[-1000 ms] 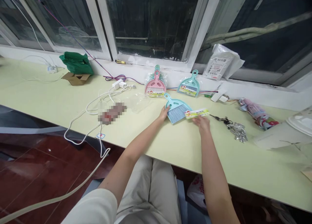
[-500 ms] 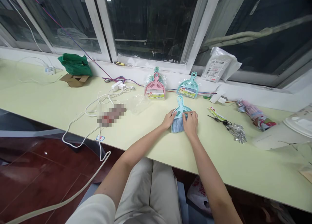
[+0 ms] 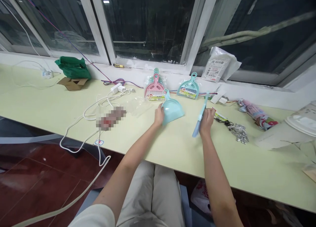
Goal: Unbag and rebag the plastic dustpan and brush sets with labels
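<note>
A light-blue dustpan (image 3: 173,110) is gripped at its left edge by my left hand (image 3: 159,115), its handle pointing toward the window. To the right, my right hand (image 3: 207,120) is closed around a small blue hand brush (image 3: 200,116), held edge-on with its bristles toward me. Dustpan and brush are apart, with bare tabletop between them. Behind the dustpan stands a row of packaged dustpan sets (image 3: 155,89), a pink one in front. Another packaged blue set (image 3: 189,88) leans against the wall beside it.
White cables (image 3: 85,116) and a blurred-out object (image 3: 111,118) lie on the table (image 3: 172,144) at left. Keychains (image 3: 238,132), a folded umbrella-like bundle (image 3: 258,115) and a large white cup (image 3: 288,128) are at right. A green bag (image 3: 73,67) rests on a cardboard box (image 3: 74,83).
The brush has come off the dustpan. My right hand has carried it right and turned it edge-on, while my left hand has moved the dustpan slightly left.
</note>
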### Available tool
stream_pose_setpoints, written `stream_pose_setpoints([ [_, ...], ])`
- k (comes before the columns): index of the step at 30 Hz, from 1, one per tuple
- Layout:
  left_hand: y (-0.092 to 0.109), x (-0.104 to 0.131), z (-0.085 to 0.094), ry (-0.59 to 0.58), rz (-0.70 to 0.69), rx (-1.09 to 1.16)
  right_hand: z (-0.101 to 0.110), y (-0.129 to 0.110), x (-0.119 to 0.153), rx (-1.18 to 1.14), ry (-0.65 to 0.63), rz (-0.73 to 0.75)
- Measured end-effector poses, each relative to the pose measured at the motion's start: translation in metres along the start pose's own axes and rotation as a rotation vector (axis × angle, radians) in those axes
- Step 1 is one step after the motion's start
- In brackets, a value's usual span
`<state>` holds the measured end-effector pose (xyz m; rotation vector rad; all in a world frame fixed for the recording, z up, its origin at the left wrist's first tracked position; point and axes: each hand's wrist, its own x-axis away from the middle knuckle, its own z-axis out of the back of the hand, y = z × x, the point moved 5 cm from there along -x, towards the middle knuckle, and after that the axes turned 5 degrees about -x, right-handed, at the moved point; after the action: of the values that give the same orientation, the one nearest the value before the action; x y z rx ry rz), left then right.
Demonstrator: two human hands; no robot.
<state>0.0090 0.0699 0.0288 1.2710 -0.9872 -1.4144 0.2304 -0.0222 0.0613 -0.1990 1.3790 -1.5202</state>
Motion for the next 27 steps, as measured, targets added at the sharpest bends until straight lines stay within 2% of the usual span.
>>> stream_pose_setpoints([
  [1,-0.004,-0.006,0.011,0.050,0.030,-0.051,0.009,0.003,-0.003,0.074,0.028,0.007],
  [3,-0.009,-0.016,0.029,0.071,0.067,-0.207,0.019,0.009,-0.006,0.341,0.018,0.050],
  [5,-0.013,-0.020,0.040,0.047,0.109,-0.405,0.017,0.021,-0.005,0.620,-0.089,0.070],
  [8,-0.010,-0.018,0.045,0.046,0.074,-0.620,0.008,0.038,0.004,0.835,-0.212,0.063],
  [11,-0.001,-0.013,0.042,0.090,-0.063,-0.728,-0.001,0.040,0.010,0.895,-0.196,0.067],
  [13,0.000,-0.013,0.041,0.098,-0.097,-0.803,-0.005,0.036,0.012,0.904,-0.171,0.058],
  [19,-0.014,-0.019,0.043,-0.037,0.007,-1.020,-0.005,0.037,0.011,0.844,-0.258,-0.105],
  [23,-0.009,-0.012,0.030,-0.167,-0.053,-1.091,0.004,0.029,0.004,0.709,-0.150,-0.137],
  [25,-0.003,0.001,0.011,-0.303,-0.169,-1.064,0.000,0.021,0.004,0.603,-0.141,-0.086],
  [27,0.007,0.020,-0.014,-0.479,-0.364,-0.967,-0.010,0.014,0.006,0.558,-0.211,-0.008],
])
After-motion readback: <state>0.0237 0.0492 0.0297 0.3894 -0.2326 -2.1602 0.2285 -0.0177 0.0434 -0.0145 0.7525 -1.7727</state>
